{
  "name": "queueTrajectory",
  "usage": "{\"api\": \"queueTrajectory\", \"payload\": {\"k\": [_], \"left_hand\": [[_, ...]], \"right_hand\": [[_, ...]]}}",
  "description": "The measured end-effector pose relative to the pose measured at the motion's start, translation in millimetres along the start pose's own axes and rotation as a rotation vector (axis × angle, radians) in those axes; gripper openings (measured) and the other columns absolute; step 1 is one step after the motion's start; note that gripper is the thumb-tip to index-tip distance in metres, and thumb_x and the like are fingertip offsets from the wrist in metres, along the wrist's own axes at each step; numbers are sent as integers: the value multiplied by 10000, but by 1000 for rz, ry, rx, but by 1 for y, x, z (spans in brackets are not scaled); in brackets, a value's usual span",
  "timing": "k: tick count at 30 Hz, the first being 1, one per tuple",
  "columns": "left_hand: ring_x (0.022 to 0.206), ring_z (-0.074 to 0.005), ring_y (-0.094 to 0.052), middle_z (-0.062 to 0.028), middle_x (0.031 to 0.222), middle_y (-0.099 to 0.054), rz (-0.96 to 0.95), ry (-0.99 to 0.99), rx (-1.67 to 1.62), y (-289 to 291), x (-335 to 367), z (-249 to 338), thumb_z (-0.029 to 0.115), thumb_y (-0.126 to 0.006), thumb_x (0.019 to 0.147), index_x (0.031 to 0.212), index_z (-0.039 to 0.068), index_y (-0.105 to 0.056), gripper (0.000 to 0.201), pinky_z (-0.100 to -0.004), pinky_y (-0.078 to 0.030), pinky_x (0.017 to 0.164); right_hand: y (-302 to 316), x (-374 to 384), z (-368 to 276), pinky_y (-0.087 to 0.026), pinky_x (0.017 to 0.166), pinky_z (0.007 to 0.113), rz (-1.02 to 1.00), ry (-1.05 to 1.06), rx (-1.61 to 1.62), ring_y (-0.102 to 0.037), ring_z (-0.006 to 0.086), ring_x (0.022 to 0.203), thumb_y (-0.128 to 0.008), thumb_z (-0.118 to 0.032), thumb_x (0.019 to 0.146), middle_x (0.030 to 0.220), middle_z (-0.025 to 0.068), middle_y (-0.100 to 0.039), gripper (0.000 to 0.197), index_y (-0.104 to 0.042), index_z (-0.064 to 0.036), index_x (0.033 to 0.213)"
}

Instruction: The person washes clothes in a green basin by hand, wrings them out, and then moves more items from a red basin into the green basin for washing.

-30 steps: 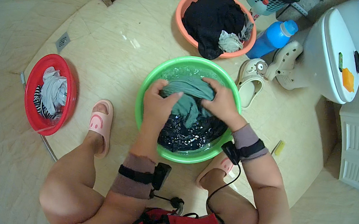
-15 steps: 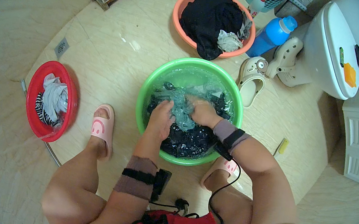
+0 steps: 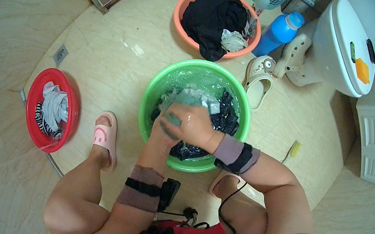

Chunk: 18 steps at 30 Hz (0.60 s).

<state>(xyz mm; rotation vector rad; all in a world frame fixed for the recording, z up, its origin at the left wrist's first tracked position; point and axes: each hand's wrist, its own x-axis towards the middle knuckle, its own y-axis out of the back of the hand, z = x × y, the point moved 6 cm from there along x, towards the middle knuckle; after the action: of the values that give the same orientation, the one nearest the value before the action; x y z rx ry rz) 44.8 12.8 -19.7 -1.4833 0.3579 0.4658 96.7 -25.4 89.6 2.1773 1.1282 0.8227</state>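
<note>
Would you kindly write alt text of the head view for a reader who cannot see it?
A person's left hand and right hand meet around wet green cloth over a round green plastic basin of water and dark clothes; a red laundry basin stands left, an orange basin beyond.

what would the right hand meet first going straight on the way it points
Most likely the green cloth bunched against it, then the left hand; how close they lie is unclear.
</note>
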Motion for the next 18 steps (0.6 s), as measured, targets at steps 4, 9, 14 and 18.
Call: {"api": "queueTrajectory", "payload": {"k": [4,9,14,18], "left_hand": [[1026,-236,-587,-113,1162,-572,213,-290,434,-14,0,21,250,-524,917,1226,57,-482,367,-421,-505,853],[1208,-331,-437,-146,1334,-427,290,-320,392,-13,-7,39,277,-587,895,1333,101,-410,504,-520,-398,964],[1282,-332,-311,-94,1420,-332,452,-124,353,34,-6,12,323,-609,877,1390,139,-349,604,-516,-330,1015],[1267,-296,-338,-68,1379,-390,444,-73,358,43,5,5,328,-572,894,1321,134,-419,493,-498,-347,1006]], "right_hand": [[32,-2,70,-504,581,423,79,-242,-200,-632,343,659,-609,-338,831,808,149,-660,275,-646,-75,900],[13,-41,139,-511,701,466,-56,-599,-226,-635,382,797,-603,-275,839,1047,256,-566,326,-579,-103,1115],[-50,-75,123,-514,781,438,-726,-436,-363,-625,403,879,-666,-130,705,1272,262,-431,550,-525,-138,1237],[-55,-59,146,-510,768,445,-680,-416,-355,-626,390,850,-659,-141,707,1116,226,-565,356,-614,-90,1057]]}}
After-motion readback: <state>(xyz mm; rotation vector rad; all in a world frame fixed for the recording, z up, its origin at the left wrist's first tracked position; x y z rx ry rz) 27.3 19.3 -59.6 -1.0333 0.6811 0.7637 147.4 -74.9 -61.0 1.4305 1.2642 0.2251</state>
